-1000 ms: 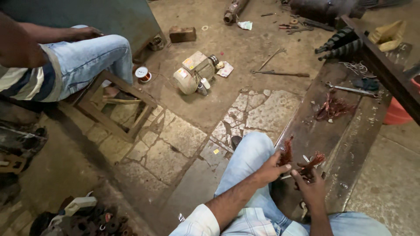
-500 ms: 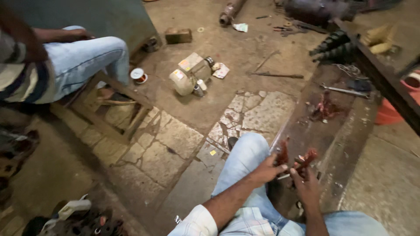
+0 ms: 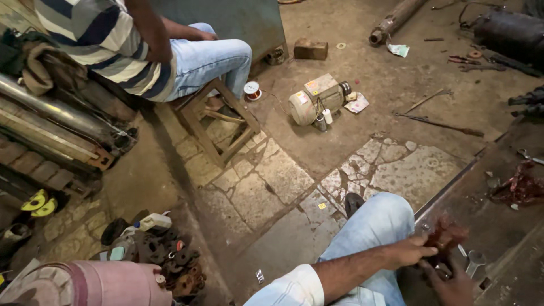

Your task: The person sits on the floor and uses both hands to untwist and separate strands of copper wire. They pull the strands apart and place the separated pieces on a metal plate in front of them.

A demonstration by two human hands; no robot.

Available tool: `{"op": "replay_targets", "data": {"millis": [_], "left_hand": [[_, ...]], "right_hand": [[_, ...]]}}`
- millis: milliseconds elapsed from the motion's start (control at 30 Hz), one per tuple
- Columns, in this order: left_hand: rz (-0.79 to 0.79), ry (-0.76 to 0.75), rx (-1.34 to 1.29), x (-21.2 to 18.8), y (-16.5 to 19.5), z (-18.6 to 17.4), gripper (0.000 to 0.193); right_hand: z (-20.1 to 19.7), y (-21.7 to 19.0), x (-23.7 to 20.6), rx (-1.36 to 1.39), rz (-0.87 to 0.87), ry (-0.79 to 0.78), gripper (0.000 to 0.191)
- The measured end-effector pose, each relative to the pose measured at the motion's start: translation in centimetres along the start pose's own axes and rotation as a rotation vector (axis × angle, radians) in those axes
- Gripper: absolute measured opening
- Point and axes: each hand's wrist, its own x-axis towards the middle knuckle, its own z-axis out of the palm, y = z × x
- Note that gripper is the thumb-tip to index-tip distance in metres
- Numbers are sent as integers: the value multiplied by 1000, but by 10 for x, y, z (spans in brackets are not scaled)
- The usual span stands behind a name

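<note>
- Down at the bottom right, the left hand [image 3: 409, 250] is curled over a reddish-brown bundle of wire [image 3: 447, 237], fingers closed on it and pinning it against the dark metal workbench [image 3: 493, 221].
- The right hand [image 3: 450, 286] comes in from below, just under that bundle and touching its lower end; it is partly cut off by the frame edge and blurred, so whether those fingers are gripping or loose, I cannot tell.
- The bundle sits on the near edge of the bench, right beside the person's knee in light blue jeans [image 3: 377, 226].
- Just right of the hands, a shiny spanner [image 3: 474, 262] lies on the bench.
- Further along the bench, well apart, there is a second reddish tangle of wire [image 3: 518, 188].
- Out on the cracked floor, a small cream electric motor [image 3: 315, 100] lies on its side, with a spool of wire [image 3: 251, 89] near it.
- Top left, another person in a striped shirt [image 3: 107, 39] sits on a wooden stool [image 3: 218, 116], hands away from the work.
</note>
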Motion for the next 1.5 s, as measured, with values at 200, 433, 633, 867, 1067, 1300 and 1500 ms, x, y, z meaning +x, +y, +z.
{"op": "replay_targets", "data": {"millis": [200,433,633,867,1067,1300,1500], "left_hand": [[16,-83,63,-5,2,2,73],[-113,-79,47,-2,1,0,92],[-102,-109,41,-5,8,1,96],[-112,-95,96,-8,14,3,100],[-121,-83,108,-11,14,3,110],[-175,-43,117,-8,15,3,104],[77,-109,136,1,3,5,76]], "right_hand": [[4,-8,-1,-9,-88,14,62],[2,-5,2,-33,-22,-16,55],[1,-7,3,-130,42,11,53],[0,-11,1,39,53,-71,48],[-2,-24,-3,-39,26,-92,47],[-4,-16,1,-164,121,-8,44],[-13,-25,-4,-146,-142,-37,61]]}}
